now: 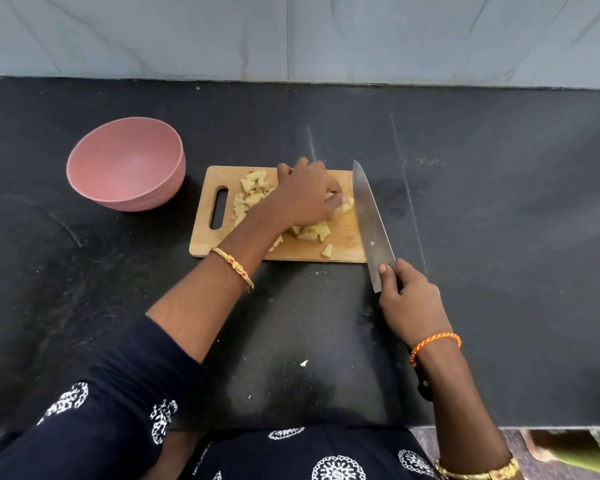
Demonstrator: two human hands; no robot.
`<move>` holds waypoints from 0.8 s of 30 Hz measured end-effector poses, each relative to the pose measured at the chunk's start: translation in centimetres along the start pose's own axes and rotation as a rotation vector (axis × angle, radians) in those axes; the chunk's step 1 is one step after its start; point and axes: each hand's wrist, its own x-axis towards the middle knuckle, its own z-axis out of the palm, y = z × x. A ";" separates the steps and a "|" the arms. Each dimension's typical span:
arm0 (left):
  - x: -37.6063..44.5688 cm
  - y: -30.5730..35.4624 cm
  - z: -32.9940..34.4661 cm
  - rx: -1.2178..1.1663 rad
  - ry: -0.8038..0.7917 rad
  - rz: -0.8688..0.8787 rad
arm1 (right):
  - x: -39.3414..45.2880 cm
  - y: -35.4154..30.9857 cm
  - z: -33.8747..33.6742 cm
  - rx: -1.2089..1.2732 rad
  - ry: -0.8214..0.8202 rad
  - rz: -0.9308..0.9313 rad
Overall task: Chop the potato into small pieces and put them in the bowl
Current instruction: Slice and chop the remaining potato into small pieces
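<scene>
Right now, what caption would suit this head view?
Left hand gathers potato pieces on the cutting board; right hand holds the knife.

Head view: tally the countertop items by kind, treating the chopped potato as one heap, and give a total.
Bowl, pink, nothing visible inside: 1
Cutting board, wooden: 1
Knife, gripped by the right hand: 1
Potato pieces heap, under the left hand: 1
Stray potato bit off the board: 1
Total: 5
</scene>
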 end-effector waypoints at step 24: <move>-0.5 0.9 1.4 0.003 0.231 -0.126 | -0.8 -4.2 0.8 -0.467 -0.133 0.098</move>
